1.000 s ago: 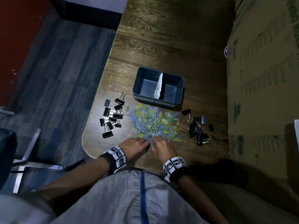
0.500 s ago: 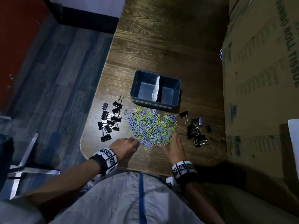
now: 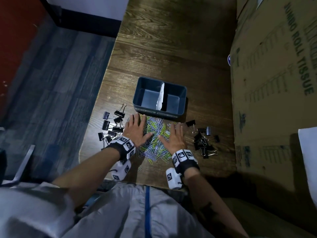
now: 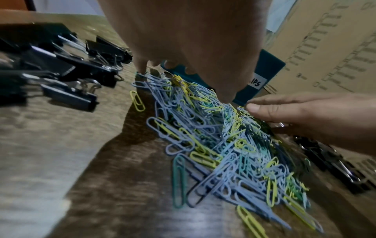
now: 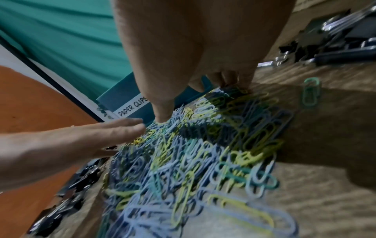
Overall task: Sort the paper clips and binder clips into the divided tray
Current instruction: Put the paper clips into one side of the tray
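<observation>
A heap of blue, yellow and green paper clips [image 3: 155, 134] [image 4: 219, 136] [image 5: 193, 161] lies on the wooden table in front of the dark blue divided tray [image 3: 160, 97]. My left hand [image 3: 137, 129] lies flat on the heap's left side, fingers straight toward the tray. On the right side my right hand [image 3: 175, 136] lies flat the same way. Both tray compartments look empty; a white divider [image 3: 160, 97] splits them. One group of black binder clips [image 3: 112, 126] sits left of the heap, another group of binder clips [image 3: 203, 140] to the right.
A large cardboard box [image 3: 274, 83] stands along the table's right side. The table's front edge [image 3: 96, 170] is rounded at the left corner, with floor beyond it. Labels [image 5: 133, 107] on the tray's front wall read "PAPER CLIPS".
Both hands have moved apart and forward from the heap's near edge, and now lie flat on either side of the paper clips, closer to the tray.
</observation>
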A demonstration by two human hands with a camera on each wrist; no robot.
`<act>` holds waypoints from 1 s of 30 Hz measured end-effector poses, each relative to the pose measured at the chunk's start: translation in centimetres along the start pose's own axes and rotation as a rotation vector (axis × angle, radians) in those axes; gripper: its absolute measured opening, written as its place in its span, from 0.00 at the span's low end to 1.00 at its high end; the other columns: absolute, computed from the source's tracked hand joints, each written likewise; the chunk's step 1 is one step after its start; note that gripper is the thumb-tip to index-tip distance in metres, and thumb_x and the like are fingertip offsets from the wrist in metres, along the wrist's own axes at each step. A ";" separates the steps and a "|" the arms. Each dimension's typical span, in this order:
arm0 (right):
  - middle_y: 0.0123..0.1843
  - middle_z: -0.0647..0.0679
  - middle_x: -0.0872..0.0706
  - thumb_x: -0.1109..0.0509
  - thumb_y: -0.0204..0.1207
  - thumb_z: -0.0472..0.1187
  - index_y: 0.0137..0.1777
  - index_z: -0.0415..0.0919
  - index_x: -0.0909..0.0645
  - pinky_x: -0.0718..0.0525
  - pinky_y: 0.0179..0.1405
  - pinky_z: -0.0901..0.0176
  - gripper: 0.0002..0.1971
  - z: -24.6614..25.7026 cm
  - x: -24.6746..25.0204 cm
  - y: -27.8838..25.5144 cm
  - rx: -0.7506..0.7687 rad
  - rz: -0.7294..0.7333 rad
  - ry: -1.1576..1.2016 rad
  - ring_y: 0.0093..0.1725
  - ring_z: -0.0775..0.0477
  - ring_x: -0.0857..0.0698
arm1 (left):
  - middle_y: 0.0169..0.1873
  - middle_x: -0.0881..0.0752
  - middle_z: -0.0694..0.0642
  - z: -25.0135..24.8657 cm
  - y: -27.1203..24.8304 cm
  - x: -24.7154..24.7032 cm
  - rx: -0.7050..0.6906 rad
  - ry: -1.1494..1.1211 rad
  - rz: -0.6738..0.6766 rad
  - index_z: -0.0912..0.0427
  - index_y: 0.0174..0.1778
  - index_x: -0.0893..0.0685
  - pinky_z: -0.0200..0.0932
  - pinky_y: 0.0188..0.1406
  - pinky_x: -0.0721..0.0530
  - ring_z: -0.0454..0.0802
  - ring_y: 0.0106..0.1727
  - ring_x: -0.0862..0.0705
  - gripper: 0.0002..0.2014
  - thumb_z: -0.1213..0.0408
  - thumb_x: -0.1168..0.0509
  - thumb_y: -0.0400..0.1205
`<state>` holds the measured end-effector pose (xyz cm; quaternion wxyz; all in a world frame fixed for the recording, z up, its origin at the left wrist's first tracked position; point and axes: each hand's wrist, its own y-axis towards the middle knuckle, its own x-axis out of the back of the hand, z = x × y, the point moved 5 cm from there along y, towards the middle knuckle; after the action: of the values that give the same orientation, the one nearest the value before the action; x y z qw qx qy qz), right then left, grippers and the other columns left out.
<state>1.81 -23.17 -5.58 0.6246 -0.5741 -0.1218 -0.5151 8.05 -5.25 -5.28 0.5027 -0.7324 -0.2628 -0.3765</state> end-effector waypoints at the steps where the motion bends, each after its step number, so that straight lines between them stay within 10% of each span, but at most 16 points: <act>1: 0.87 0.42 0.70 0.45 0.80 0.71 0.87 0.48 0.63 0.64 0.80 0.42 0.47 0.5 -0.4 -0.3 0.026 0.014 -0.034 0.86 0.39 0.66 | 0.80 0.68 0.66 -0.2 0.3 -0.4 0.020 -0.001 0.022 0.53 0.82 0.69 0.67 0.78 0.59 0.68 0.81 0.64 0.52 0.22 0.76 0.67; 8: 0.89 0.42 0.60 0.37 0.85 0.54 0.88 0.45 0.52 0.52 0.86 0.40 0.38 1.4 -2.3 -3.5 0.276 -0.038 -0.109 0.88 0.39 0.58 | 0.80 0.68 0.65 -2.7 -1.7 -3.2 -0.192 0.002 0.042 0.55 0.83 0.66 0.65 0.80 0.60 0.66 0.81 0.66 0.43 0.30 0.73 0.77; 14: 0.88 0.41 0.41 0.26 0.76 0.47 0.84 0.49 0.35 0.37 0.82 0.37 0.36 0.0 -0.5 -3.3 0.294 -0.220 -0.038 0.87 0.38 0.45 | 0.81 0.40 0.63 -2.9 -2.6 -0.9 -0.298 0.052 -0.120 0.58 0.81 0.43 0.62 0.77 0.39 0.61 0.82 0.45 0.33 0.43 0.62 0.83; 22: 0.89 0.43 0.59 0.42 0.87 0.44 0.88 0.42 0.55 0.55 0.85 0.45 0.35 2.8 0.4 0.0 0.158 -0.024 -0.015 0.88 0.42 0.59 | 0.83 0.62 0.59 -4.0 0.3 -1.0 -0.256 -0.002 -0.021 0.57 0.84 0.61 0.61 0.79 0.52 0.57 0.84 0.59 0.37 0.39 0.72 0.80; 27: 0.89 0.44 0.51 0.42 0.84 0.33 0.87 0.39 0.46 0.56 0.84 0.56 0.32 2.7 -0.6 -1.3 0.252 -0.075 -0.048 0.88 0.45 0.52 | 0.84 0.52 0.55 -4.6 0.6 -0.5 -0.268 0.045 0.003 0.55 0.84 0.56 0.63 0.76 0.39 0.59 0.83 0.50 0.41 0.40 0.73 0.75; 30: 0.85 0.41 0.35 0.38 0.78 0.29 0.81 0.39 0.32 0.39 0.84 0.48 0.30 1.6 -0.6 -2.2 0.305 -0.166 0.008 0.84 0.40 0.37 | 0.83 0.43 0.57 -4.8 -0.2 -0.7 -0.364 0.088 0.001 0.57 0.83 0.48 0.62 0.70 0.31 0.59 0.80 0.43 0.40 0.40 0.70 0.77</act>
<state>0.50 -21.09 -4.20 0.6603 -0.4588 -0.2431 -0.5426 6.10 -9.66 -4.67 0.3730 -0.7942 -0.1676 -0.4494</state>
